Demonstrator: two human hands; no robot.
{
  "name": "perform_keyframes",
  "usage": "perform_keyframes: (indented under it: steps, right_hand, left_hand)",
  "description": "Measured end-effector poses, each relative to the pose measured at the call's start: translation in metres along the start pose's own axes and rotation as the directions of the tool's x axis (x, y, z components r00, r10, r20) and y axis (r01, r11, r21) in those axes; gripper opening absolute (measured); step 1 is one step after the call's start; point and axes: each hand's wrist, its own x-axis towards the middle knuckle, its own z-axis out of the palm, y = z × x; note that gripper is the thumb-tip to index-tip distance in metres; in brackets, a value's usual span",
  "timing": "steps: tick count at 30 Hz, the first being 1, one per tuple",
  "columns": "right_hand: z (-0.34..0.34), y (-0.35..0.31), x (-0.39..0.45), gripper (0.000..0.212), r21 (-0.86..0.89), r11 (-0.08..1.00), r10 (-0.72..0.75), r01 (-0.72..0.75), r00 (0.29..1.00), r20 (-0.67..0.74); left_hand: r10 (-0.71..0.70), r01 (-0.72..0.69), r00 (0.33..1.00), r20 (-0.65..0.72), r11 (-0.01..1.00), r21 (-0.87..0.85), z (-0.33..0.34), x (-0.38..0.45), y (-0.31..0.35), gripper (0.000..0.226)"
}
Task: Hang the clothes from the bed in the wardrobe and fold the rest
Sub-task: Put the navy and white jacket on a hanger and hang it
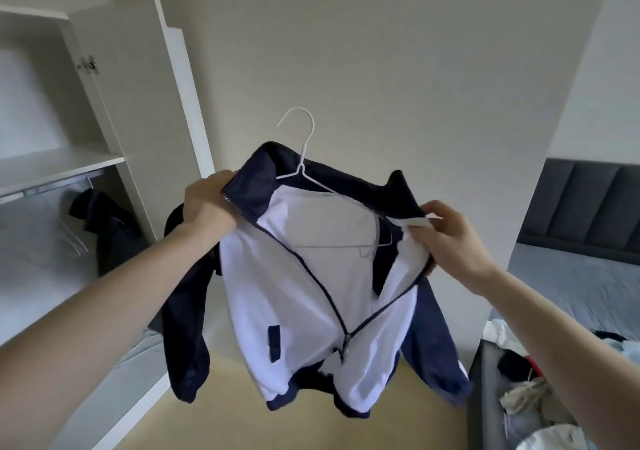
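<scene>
Jacket [304, 297]: a navy jacket with a white lining is held up in the air in front of the wardrobe's open door, its front unzipped down to the lower part and spread apart so that the lining is seen.
Hanger [313, 186]: a white wire hanger is set inside the jacket; its hook is seen above the collar, and its lower bar is seen through the open front.
Left hand [207, 203]: the jacket's collar edge is gripped with curled fingers, on the side nearer the wardrobe.
Right hand [453, 238]: the opposite front edge of the jacket is pinched between thumb and fingers, on the side away from the wardrobe; a white label is seen at the fingertips.
Sleeves: both navy sleeves are left hanging down beside the jacket's body.
Wardrobe [93, 162]: a white wardrobe is seen with its door [180, 96] swung open; a dark garment [104, 228] is hung on the rail under the shelf.
Bed [571, 276]: a grey bed with a padded headboard is seen on the far side of the jacket from the wardrobe.
Clothes pile [533, 394]: mixed clothes are heaped at the near end of the bed, lower than the jacket and well apart from the wardrobe.
</scene>
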Motion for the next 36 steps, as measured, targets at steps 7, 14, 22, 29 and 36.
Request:
perform_keyframes:
  steps: [7,14,22,29,36]
  right_hand:
    - [0.091,-0.019,-0.021,0.015,-0.114,0.931,-0.313,0.346,0.92,0.235]
    - [0.082,0.013,-0.024,0.013,-0.47,0.831,-0.006,0.299,0.849,0.529]
    - [0.0,0.005,0.004,0.057,-0.661,0.727,-0.259,0.186,0.966,-0.013]
    - [0.017,0.021,0.025,0.03,-0.586,0.793,-0.108,0.169,0.984,0.138]
    - [0.063,0.02,0.029,0.033,-0.55,0.806,-0.201,0.219,0.975,0.094]
  left_hand:
    - [0.136,-0.135,0.991,0.004,0.986,-0.096,0.023,-0.03,0.05,0.005]
    - [0.158,-0.163,0.987,-0.04,0.963,-0.217,0.025,-0.051,0.055,0.019]
    - [0.179,-0.244,0.958,-0.226,0.922,-0.302,0.012,-0.053,0.04,0.004]
    - [0.263,-0.303,0.943,-0.203,0.93,-0.207,0.001,-0.049,0.069,0.016]
    - [0.486,-0.486,0.874,-0.016,0.874,0.006,0.007,-0.073,0.117,0.021]
